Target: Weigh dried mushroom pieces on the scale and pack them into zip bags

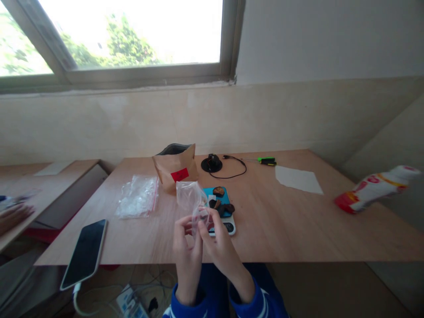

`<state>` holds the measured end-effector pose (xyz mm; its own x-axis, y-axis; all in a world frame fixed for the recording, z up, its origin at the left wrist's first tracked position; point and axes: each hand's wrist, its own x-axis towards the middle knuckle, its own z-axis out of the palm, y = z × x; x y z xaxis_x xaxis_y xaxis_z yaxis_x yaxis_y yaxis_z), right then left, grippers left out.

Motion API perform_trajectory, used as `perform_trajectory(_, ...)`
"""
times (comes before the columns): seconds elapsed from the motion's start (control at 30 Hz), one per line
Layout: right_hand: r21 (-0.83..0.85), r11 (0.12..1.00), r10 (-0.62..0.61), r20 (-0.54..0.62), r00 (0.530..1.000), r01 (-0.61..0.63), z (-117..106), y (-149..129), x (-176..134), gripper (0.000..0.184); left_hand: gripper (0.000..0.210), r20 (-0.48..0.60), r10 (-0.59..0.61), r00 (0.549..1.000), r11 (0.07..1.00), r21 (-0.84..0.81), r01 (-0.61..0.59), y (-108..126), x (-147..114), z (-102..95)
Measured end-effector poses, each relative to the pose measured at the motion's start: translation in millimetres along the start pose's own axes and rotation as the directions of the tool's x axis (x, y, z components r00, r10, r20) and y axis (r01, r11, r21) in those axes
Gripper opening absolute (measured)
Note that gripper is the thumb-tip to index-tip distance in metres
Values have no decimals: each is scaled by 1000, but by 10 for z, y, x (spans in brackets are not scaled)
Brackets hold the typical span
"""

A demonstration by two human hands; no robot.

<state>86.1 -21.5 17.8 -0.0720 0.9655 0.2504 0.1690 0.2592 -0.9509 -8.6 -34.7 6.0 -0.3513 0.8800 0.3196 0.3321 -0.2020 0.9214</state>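
Both my hands pinch a small clear plastic bag (189,194) in front of me, above the table's front part. My left hand (187,238) grips it from the left, and my right hand (220,238) holds its right side with thumb and fingers. Just behind the bag lies a kitchen scale (232,226) with a blue top, partly hidden by the hands and bag. Several dark brown dried pieces (227,208), one with a lighter face, rest on it. Whether the bag's mouth is open I cannot tell.
A brown paper pouch (172,165) stands open behind a pile of clear zip bags (139,196). A phone (85,251) overhangs the front left edge. Beyond are a black round-based device (211,163), screwdrivers (266,161), paper (298,179) and a bottle (374,190). Another person's hand (15,216) is far left.
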Motion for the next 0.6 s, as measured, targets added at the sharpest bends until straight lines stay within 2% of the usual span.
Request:
perform_trajectory(0.1, -5, 1000, 8, -12, 1000, -8, 6, 55, 8, 25, 26, 2, -62, 998, 998, -28, 62, -29, -3, -20)
perform_trajectory(0.17, -13, 999, 36, -24, 999, -37, -37, 116, 27, 25, 24, -66, -52, 996, 999, -12, 52, -55, 10, -67)
perform_trajectory(0.23, -16, 997, 79, -60, 995, -80, -103, 186, 49, 25, 18, -194, 33, 980, 999, 37, -26, -59, 28, -131)
perform_trajectory(0.3, -32, 993, 109, -96, 989, -113, -178, 250, 66, 23, 14, -323, 145, 935, 988, 94, -120, -33, 42, -203)
perform_trajectory(0.37, -42, 992, 117, -104, 988, -122, -240, 290, 74, 21, 12, -380, 239, 894, 969, 151, -195, 13, 52, -274)
perform_trajectory(0.43, -21, 993, 117, -80, 990, -119, -277, 294, 71, 19, 14, -350, 303, 886, 947, 212, -241, 62, 57, -336)
perform_trajectory(0.6, -30, 996, 86, 52, 995, -84, -277, 179, 38, 15, 31, -141, 367, 920, 899, 307, -311, 138, 53, -455)
